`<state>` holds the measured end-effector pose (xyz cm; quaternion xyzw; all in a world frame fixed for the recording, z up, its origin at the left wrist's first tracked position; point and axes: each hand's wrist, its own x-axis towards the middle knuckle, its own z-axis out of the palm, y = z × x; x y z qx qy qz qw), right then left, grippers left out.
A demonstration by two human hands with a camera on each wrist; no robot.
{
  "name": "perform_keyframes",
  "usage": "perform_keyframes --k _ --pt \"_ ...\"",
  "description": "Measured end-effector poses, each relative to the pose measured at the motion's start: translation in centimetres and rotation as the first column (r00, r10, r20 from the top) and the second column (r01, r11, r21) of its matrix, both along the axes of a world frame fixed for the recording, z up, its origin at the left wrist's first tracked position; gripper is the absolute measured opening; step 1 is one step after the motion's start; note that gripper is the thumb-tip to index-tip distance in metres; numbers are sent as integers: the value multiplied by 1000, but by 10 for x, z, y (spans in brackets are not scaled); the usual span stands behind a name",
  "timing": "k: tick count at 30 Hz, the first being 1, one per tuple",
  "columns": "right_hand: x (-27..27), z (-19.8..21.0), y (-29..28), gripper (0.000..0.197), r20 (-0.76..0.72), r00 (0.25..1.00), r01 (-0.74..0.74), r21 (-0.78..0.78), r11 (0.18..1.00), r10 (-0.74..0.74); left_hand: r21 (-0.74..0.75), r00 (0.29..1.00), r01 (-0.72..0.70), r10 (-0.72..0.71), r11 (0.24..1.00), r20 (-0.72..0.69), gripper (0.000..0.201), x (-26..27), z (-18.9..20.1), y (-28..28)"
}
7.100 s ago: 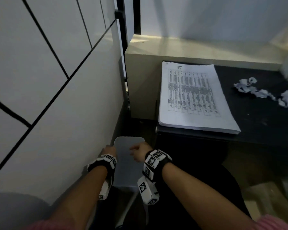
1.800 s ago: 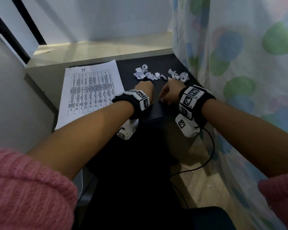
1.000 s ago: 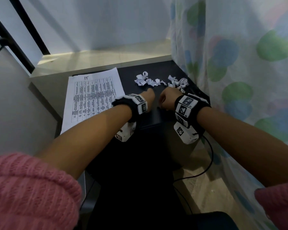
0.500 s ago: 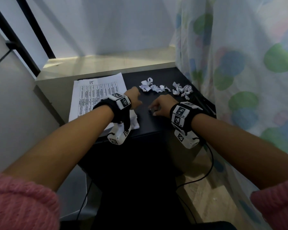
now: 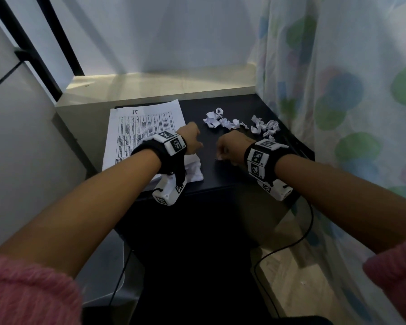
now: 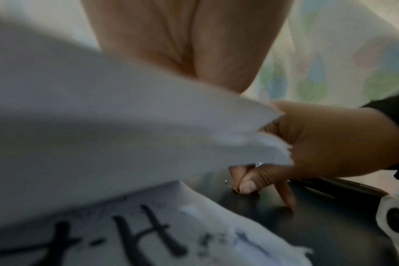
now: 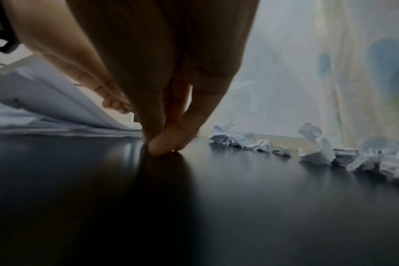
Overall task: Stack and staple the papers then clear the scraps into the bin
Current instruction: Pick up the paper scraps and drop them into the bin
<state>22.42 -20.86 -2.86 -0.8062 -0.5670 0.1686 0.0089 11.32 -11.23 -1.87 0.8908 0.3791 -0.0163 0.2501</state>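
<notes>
black desk (image 5: 232, 174) | left hand (image 5: 189, 140) lifts paper stack (image 5: 141, 132) corner | right hand (image 5: 232, 148) fingertips pinched together on desk

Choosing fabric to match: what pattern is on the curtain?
Green, blue and pink blobs on white curtain; clearest in the head view.

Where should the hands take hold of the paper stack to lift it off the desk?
Probably at the near right corner of the paper stack, coming from the right. There the left hand holds the top sheets curled up, leaving a gap underneath, while the rest lies flat on the black desk.
</notes>
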Motion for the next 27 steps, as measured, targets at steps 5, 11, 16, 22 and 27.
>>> perform_keyframes --k 5,11,16,22,27 --pt "-12 -9 -5 23 180 977 -100 -80 992 113 12 1000 17 -17 1000 12 40 -3 2 -7" --pt "-12 -13 -7 27 133 991 20 -67 998 -11 6 1000 -16 16 1000 15 40 -17 11 -4" --pt "-1 -4 -16 16 -26 993 120 54 991 -119 0 997 -70 70 998 26 42 -36 19 5" --pt "5 -8 -22 16 -182 953 263 108 959 -241 -15 991 -122 123 992 54 42 -61 22 13" --pt "-7 -15 -13 13 -322 914 306 143 941 -248 -54 981 -148 153 988 119 38 -100 24 24"
